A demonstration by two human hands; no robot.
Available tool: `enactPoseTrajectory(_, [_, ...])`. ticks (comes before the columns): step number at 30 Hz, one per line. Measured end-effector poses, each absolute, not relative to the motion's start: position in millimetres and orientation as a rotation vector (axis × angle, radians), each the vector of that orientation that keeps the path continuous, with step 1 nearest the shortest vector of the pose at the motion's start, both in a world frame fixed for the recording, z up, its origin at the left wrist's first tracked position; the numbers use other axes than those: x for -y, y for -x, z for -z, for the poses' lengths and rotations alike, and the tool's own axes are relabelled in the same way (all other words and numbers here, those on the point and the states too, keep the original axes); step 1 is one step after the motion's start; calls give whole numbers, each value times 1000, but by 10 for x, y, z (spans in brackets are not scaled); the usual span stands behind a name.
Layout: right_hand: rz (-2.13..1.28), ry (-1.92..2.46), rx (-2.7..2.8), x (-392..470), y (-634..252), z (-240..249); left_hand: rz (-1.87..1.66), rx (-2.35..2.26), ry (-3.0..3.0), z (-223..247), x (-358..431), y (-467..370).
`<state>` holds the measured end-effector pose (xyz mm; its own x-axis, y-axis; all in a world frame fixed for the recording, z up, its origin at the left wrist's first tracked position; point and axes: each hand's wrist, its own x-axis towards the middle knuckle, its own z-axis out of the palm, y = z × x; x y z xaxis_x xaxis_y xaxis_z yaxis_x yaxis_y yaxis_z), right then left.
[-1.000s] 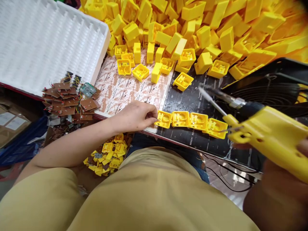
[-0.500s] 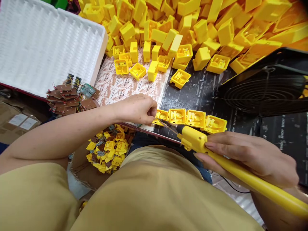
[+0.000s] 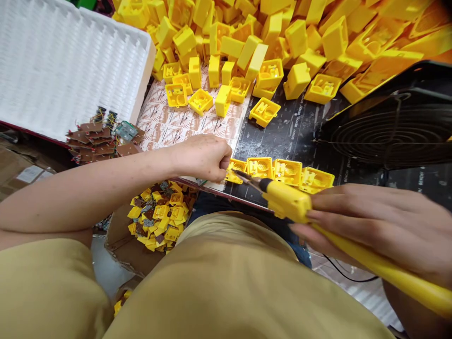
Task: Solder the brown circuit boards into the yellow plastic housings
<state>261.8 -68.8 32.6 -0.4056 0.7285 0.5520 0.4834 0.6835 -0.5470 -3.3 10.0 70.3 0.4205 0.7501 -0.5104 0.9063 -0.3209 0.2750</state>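
- the right hand (image 3: 374,226), nearest the wearer on the right, is wrapped round the long yellow plastic handle of a slim-nosed tool (image 3: 291,200) that looks like a soldering iron; its grip is closed on it.
- the tool's long axis runs slantwise, from the lower right up to the left, so its dark metal tip (image 3: 242,175) points away from the right hand and towards the left hand.
- the left hand (image 3: 208,157) comes in from the other side, fingers curled at the left end of the row; whether they pinch anything is hidden, so i cannot tell.
- between the two hands lies the leftmost small open yellow plastic housing (image 3: 238,165), hollow side up, partly covered by the fingers; the tip is at it, though contact is unclear.
- of the two, the left hand is nearer that housing, right beside it; the right hand stands off by the length of the tool's nose.
- three more open housings continue the row rightwards, the second (image 3: 260,168), the third (image 3: 287,173) and the fourth (image 3: 318,180), on a black printed bench surface (image 3: 261,143).
- beyond the row sits one loose open yellow housing (image 3: 264,112), with a black round-grilled fan (image 3: 388,134) off to the right.
- farthest back is a heaped pile of yellow housings (image 3: 300,40).
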Motion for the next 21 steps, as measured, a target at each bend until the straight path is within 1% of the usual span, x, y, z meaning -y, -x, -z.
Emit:
enactPoseTrajectory(5, [-483,1056,1951,655,-2801,-251,392,-1376,-2176,-700,-113,34])
enactPoseTrajectory(8, [-589,937,1953,590,-2837,-218,423,-1410,-2173,-712,-113,31])
enactPoseTrajectory(10, [-567,865,1862,578,-2791,-193,433,-1414,-2184,-724,-100,52])
enactPoseTrajectory(12, [-539,886,1733,610,-2700,-185,387,-1411,-2205,-722,-74,108])
enactPoseTrajectory(14, [-590,970,1631,671,-2604,-203,248,-1423,-2207,-684,-36,192])
enactPoseTrajectory(16, [-637,1105,1562,720,-2540,-228,23,-1461,-2161,-605,3,284])
enactPoseTrajectory(18, [-612,1173,1569,722,-2526,-230,-203,-1479,-2073,-506,35,358])
enactPoseTrajectory(21, [-495,940,1737,643,-2571,-174,-338,-1424,-1988,-406,60,420])
